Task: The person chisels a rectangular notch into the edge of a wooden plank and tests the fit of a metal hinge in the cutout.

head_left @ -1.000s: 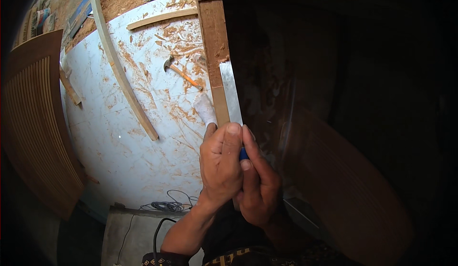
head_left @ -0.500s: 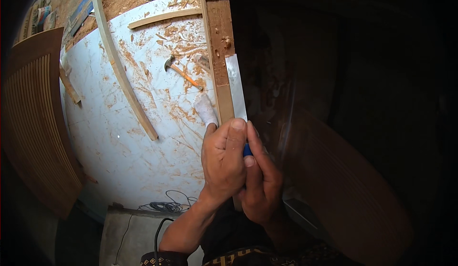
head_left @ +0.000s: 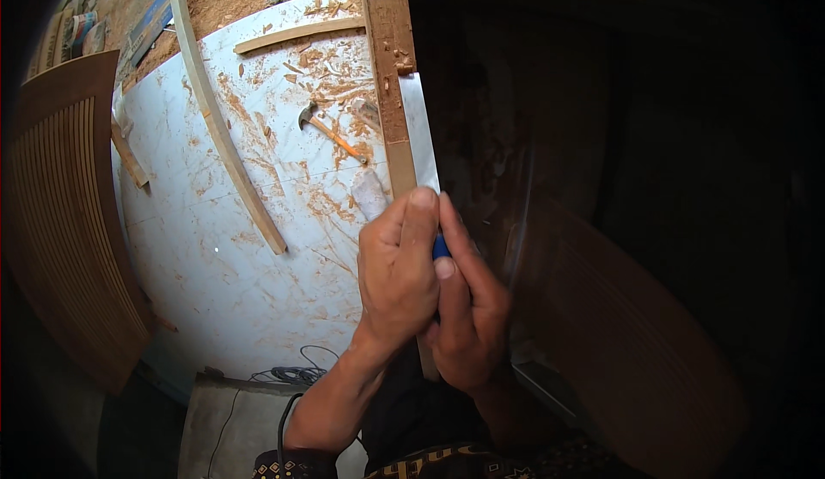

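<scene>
Both hands are wrapped round a wide steel chisel [head_left: 422, 131] with a blue handle. My left hand [head_left: 395, 268] is closed over it, thumb up along the base of the blade. My right hand [head_left: 468, 311] grips the blue handle from the right, its fingers closed and mostly beside my left one. The blade lies along an upright-edged wooden board [head_left: 393, 36], its tip at a recessed, rough-cut patch with shavings. Just left of the board, behind my hands, is a white, sock-like shape [head_left: 368, 194], partly hidden.
An orange-handled claw hammer [head_left: 331, 131] lies among shavings on white tiles [head_left: 258, 307]. A long batten [head_left: 215, 135] and a short one [head_left: 301, 32] lie left of the board. A slatted wooden panel [head_left: 69, 221] stands at left. Coiled cable [head_left: 292, 372] lies below; the right side is dark.
Both my hands and the chisel have moved up along the board, away from my body, bringing the blade's tip further up the recessed patch, where a curl of shaving now shows.
</scene>
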Demonstrator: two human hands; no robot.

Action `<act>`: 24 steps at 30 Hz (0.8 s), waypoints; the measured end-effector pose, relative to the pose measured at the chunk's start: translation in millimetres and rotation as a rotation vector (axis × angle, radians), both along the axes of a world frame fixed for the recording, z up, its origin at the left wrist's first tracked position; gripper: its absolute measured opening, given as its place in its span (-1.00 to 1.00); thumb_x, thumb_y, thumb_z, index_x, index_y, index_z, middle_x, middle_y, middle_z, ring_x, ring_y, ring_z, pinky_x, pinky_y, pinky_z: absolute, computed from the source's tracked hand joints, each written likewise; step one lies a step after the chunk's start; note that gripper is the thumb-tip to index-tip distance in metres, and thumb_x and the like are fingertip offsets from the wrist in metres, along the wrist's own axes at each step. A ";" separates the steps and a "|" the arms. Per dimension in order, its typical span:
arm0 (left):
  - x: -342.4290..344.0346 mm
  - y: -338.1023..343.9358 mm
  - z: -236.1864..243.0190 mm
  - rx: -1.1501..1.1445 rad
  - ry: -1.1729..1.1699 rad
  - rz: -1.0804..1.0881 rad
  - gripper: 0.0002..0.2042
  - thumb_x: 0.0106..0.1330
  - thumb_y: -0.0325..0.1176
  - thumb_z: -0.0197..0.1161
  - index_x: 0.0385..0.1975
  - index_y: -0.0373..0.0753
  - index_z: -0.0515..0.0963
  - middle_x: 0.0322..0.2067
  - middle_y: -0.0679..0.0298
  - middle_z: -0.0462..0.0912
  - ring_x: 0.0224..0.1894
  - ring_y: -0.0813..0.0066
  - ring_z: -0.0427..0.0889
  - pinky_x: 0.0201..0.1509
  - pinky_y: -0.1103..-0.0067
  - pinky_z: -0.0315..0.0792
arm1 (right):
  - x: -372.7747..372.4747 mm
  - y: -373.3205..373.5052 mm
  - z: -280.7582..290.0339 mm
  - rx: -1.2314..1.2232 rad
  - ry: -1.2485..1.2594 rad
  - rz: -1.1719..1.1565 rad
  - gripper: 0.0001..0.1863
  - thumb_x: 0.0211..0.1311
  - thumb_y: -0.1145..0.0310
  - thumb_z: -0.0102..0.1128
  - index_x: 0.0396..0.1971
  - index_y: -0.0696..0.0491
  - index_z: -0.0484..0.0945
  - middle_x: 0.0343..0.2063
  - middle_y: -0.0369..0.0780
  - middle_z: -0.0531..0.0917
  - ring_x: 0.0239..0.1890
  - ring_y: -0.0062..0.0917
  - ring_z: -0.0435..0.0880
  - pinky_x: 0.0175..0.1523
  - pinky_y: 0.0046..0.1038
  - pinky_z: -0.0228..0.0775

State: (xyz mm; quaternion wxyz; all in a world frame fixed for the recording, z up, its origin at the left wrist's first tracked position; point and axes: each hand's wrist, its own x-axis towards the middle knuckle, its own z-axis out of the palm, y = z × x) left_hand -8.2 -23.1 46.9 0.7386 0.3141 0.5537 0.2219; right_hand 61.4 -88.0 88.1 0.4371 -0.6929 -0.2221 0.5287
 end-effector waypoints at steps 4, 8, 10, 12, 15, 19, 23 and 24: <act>3.8 15.9 -1.1 0.059 0.018 -0.030 -0.55 0.68 -0.11 -0.04 -0.52 -0.22 0.43 -0.64 0.47 0.36 -0.54 0.73 0.27 -0.50 0.57 0.19 | 1.4 5.7 -0.7 0.013 -0.033 0.008 -0.45 0.64 0.39 -0.23 0.47 0.39 0.21 0.42 0.17 0.39 0.50 -0.22 0.36 0.54 -0.33 0.18; -3.9 -6.2 4.3 -0.015 0.006 -0.039 -0.55 0.68 -0.13 -0.04 -0.51 -0.24 0.45 -0.64 0.45 0.40 -0.52 0.72 0.30 -0.48 0.56 0.21 | 1.6 -3.9 7.4 -0.033 -0.036 0.037 -0.45 0.63 0.39 -0.23 0.47 0.38 0.21 0.42 0.17 0.40 0.50 -0.22 0.36 0.53 -0.33 0.18; -0.7 0.7 8.1 -0.073 -0.003 -0.005 -0.55 0.68 -0.13 -0.04 -0.50 -0.25 0.46 -0.64 0.44 0.42 -0.52 0.72 0.32 -0.47 0.55 0.22 | -0.2 -2.2 7.0 -0.033 -0.023 0.014 -0.45 0.64 0.38 -0.22 0.47 0.38 0.21 0.42 0.17 0.39 0.50 -0.22 0.36 0.54 -0.33 0.17; -4.6 -3.4 4.1 -0.044 0.021 -0.020 -0.55 0.68 -0.12 -0.04 -0.50 -0.25 0.46 -0.63 0.44 0.43 -0.52 0.72 0.32 -0.47 0.56 0.22 | -3.4 -2.7 7.0 -0.030 -0.019 0.012 -0.44 0.64 0.37 -0.22 0.47 0.38 0.21 0.42 0.17 0.39 0.50 -0.22 0.36 0.54 -0.32 0.17; 1.3 7.2 6.6 -0.031 -0.015 -0.003 -0.55 0.68 -0.11 -0.04 -0.50 -0.24 0.46 -0.63 0.45 0.42 -0.51 0.73 0.30 -0.47 0.56 0.21 | 0.0 2.7 4.3 -0.003 -0.055 0.022 -0.44 0.65 0.36 -0.22 0.47 0.38 0.20 0.42 0.17 0.39 0.49 -0.23 0.36 0.54 -0.32 0.18; -4.6 -4.7 2.8 -0.010 0.020 -0.040 -0.55 0.68 -0.11 -0.04 -0.49 -0.23 0.47 -0.62 0.45 0.42 -0.51 0.73 0.30 -0.47 0.58 0.21 | -4.6 -8.8 4.4 -0.007 -0.052 0.015 -0.45 0.66 0.37 -0.22 0.47 0.37 0.21 0.42 0.15 0.40 0.50 -0.25 0.36 0.54 -0.32 0.18; 5.2 19.2 2.3 0.020 -0.013 -0.020 -0.54 0.69 -0.10 -0.05 -0.50 -0.22 0.47 -0.62 0.46 0.41 -0.52 0.75 0.30 -0.47 0.59 0.22 | 3.6 14.2 0.6 -0.013 -0.029 0.000 -0.46 0.65 0.38 -0.21 0.47 0.36 0.23 0.41 0.13 0.41 0.47 -0.29 0.39 0.51 -0.35 0.21; 2.4 11.9 0.9 0.008 -0.008 -0.020 -0.54 0.69 -0.10 -0.05 -0.50 -0.22 0.46 -0.63 0.46 0.40 -0.51 0.75 0.30 -0.47 0.59 0.22 | 1.2 11.0 2.1 -0.031 -0.030 -0.004 -0.46 0.65 0.38 -0.21 0.47 0.36 0.23 0.41 0.13 0.42 0.46 -0.31 0.40 0.50 -0.36 0.22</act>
